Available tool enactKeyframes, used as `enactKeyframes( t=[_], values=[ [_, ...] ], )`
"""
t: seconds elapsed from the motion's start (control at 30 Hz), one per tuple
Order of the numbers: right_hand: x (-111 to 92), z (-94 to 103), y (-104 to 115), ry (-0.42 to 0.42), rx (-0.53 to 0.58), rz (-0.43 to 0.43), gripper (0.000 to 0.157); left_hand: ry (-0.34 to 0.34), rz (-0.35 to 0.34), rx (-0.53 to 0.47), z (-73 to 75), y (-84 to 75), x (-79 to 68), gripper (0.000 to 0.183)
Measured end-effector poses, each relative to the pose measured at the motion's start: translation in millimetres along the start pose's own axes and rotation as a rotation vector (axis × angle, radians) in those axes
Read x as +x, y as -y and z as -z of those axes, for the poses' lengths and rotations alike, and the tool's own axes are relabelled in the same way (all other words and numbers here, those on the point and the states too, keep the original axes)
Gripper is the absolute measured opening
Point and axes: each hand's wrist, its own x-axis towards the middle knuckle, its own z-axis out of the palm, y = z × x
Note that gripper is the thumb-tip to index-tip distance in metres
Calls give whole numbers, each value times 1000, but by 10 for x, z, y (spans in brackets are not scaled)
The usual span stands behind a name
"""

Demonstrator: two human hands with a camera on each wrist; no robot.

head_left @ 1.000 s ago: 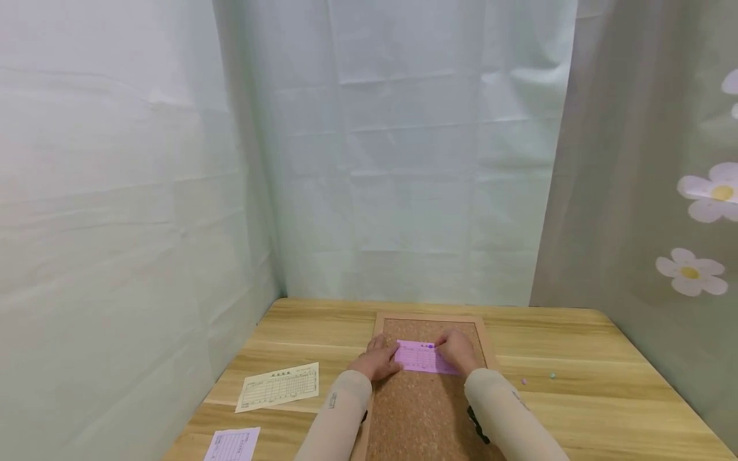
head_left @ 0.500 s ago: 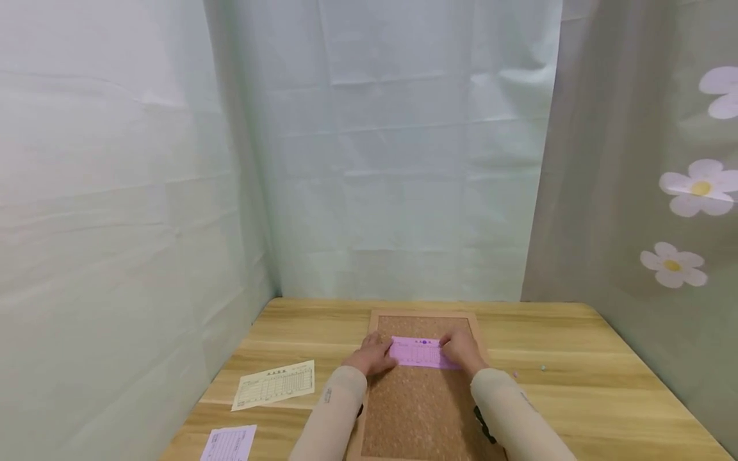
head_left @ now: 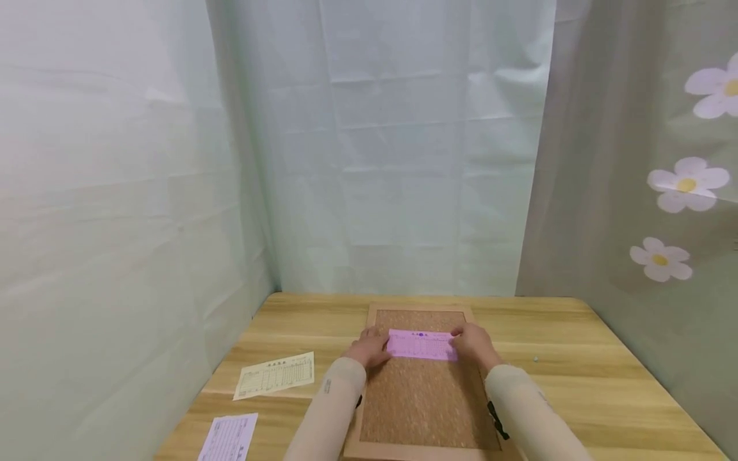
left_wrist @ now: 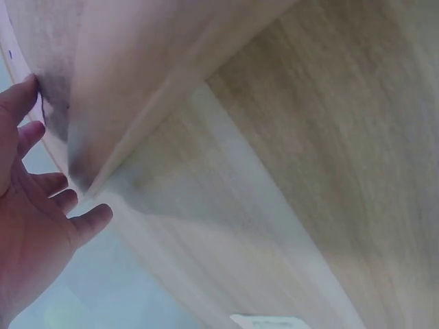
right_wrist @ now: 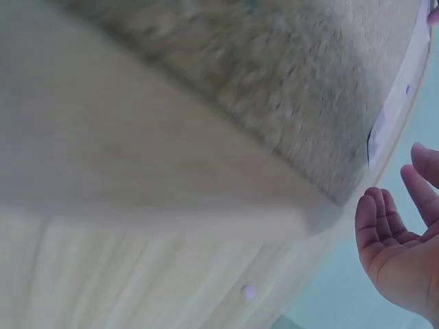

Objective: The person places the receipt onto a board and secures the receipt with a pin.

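A pink printed form slip (head_left: 422,346) lies across the upper part of a cork board (head_left: 426,400) with a wooden frame. A small round purple spot, like a pin head (head_left: 421,334), shows at the middle of its top edge. My left hand (head_left: 371,347) rests at the slip's left end, thumb touching the edge and fingers spread over the frame. At the other end my right hand (head_left: 474,344) has its thumb and index finger by the slip's right edge. In the right wrist view those fingers stand apart with nothing between them, and the others are bent.
A yellow form slip (head_left: 275,376) and a lilac one (head_left: 229,436) lie on the wooden table (head_left: 288,419) to the left. Right of the board is a tiny teal piece (head_left: 535,359); a lilac piece (right_wrist: 249,292) shows in the right wrist view. Curtains (head_left: 398,192) hang around the table.
My right hand has moved from the slip's top middle, where the purple spot now shows uncovered, to its right end. My left hand stays at the left end. The view has shifted slightly.
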Motion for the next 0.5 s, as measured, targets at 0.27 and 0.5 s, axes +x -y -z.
enactKeyframes(
  t=[0.27,0.5],
  values=[
    [-168,208,-81,-16,-31,24,29,-13,-5,62,80,58,-34,33],
    [-295,292,-143,-13,-6,41,35,-6,-8,29,190,123,-129,54]
  ],
)
